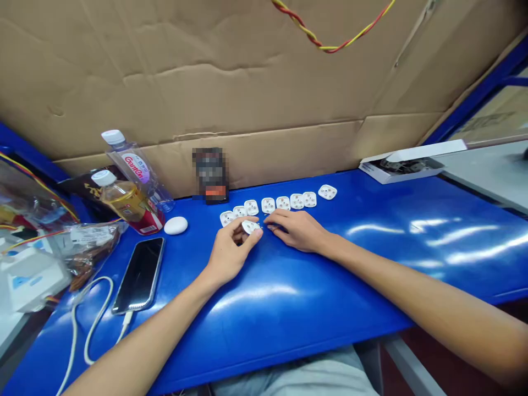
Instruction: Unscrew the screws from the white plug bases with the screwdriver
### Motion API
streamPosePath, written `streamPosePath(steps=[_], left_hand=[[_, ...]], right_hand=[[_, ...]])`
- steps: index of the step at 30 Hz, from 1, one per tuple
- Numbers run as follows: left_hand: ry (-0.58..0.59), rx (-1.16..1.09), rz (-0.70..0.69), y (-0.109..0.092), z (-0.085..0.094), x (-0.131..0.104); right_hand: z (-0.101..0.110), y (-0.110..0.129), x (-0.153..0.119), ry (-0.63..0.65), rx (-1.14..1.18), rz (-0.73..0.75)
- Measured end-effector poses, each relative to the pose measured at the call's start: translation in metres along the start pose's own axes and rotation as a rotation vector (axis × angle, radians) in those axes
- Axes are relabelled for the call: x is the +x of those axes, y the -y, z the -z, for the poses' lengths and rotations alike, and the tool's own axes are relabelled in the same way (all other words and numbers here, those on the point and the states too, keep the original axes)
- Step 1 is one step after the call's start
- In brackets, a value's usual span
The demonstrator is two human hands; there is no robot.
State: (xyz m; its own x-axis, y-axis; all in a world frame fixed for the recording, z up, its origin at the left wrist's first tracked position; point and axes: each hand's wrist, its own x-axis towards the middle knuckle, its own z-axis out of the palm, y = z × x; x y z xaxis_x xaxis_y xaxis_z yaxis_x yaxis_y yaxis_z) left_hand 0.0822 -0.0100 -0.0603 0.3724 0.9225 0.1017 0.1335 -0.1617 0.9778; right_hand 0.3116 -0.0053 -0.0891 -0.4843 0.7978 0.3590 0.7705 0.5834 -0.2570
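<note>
My left hand (pixel 231 246) holds a small white plastic piece (pixel 249 226) between thumb and fingers, a little above the blue table. Just right of it, my right hand (pixel 297 230) rests with its fingertips drawn together at the tabletop; what they hold, if anything, is too small to make out. Behind both hands runs a row of similar white pieces with small metal spots, among them one behind my right hand (pixel 268 205) and one at the left end (pixel 226 218). Another white piece (pixel 327 192) lies apart at the right end of the row.
A phone (pixel 139 275) with a white cable, a white oval case (pixel 176 225), two bottles (pixel 134 206) and plastic bags stand or lie at the left. A dark box (pixel 212 176) leans on the cardboard wall. An open white box (pixel 404 165) holds metal parts at the back right.
</note>
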Motion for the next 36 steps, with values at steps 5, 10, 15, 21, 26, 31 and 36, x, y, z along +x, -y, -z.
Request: streamPosePath(steps=[5,10,15,21,26,31,36], left_hand=[[0.003,0.003,-0.017,0.003,0.001,0.001],[-0.003,0.004,-0.023,0.006,0.0,0.001],[0.018,-0.018,-0.013,0.005,-0.001,0.0],[-0.069,-0.102,-0.003,0.003,-0.001,0.002],[-0.115,-0.171,0.001,0.002,-0.002,0.003],[-0.14,-0.196,-0.007,0.002,-0.001,0.005],[-0.162,-0.209,0.008,0.003,0.0,0.006]], right_hand=[[-0.001,-0.004,-0.001,-0.029,0.036,0.039],[0.004,-0.007,-0.003,-0.087,0.049,0.043],[0.005,-0.007,-0.003,-0.11,0.051,0.075],[0.004,-0.008,-0.002,-0.081,0.044,0.141],[0.004,-0.011,0.0,-0.083,0.038,0.158],[0.007,-0.013,-0.002,-0.1,0.031,0.171],[0.013,-0.018,-0.005,-0.141,0.005,0.234]])
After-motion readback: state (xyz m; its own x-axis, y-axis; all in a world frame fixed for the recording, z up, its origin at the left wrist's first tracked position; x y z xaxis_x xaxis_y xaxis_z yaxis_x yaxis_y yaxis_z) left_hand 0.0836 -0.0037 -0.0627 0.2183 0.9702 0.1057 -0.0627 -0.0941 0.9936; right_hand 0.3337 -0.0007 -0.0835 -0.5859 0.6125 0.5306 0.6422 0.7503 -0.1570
